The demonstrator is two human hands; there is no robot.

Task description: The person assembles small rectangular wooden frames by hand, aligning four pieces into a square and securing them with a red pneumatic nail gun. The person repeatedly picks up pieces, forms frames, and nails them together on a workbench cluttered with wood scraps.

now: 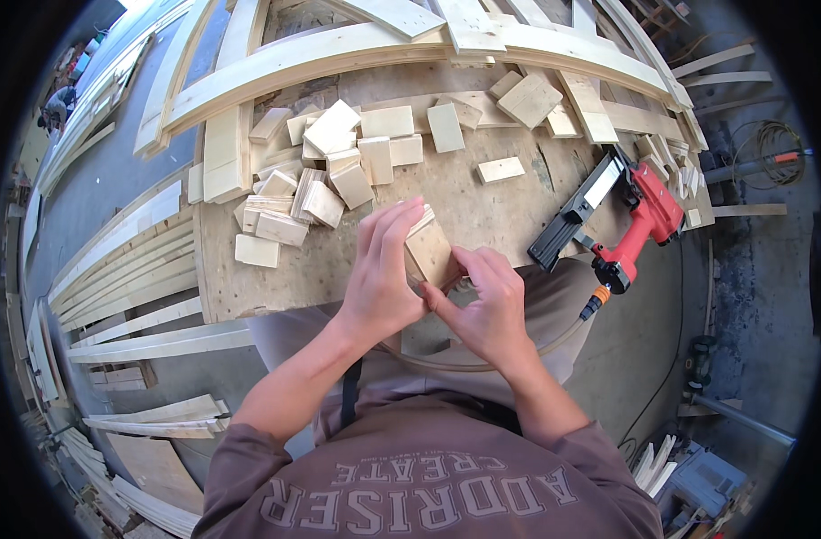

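Note:
Between my two hands is a small rectangular wood block (pixel 431 252), held upright just over the front edge of the workbench (pixel 357 289). It may be more than one piece pressed together; I cannot tell. My left hand (pixel 383 269) is closed along its left side, fingers straight and together. On the other side my right hand (pixel 487 301) grips it with thumb and fingers. To the right lies a red and black nail gun (pixel 640 211), its air hose (pixel 554 343) running across my lap. A pile of loose wood blocks (pixel 334 166) sits beyond my left hand.
Long wooden frames (pixel 339 52) lie across the bench's far side. One single block (pixel 500 170) rests apart from the pile. Planks (pixel 132 260) are stacked at the left. At the right, a coiled hose (pixel 779 148) hangs by the wall; a power tool (pixel 700 359) is on the floor.

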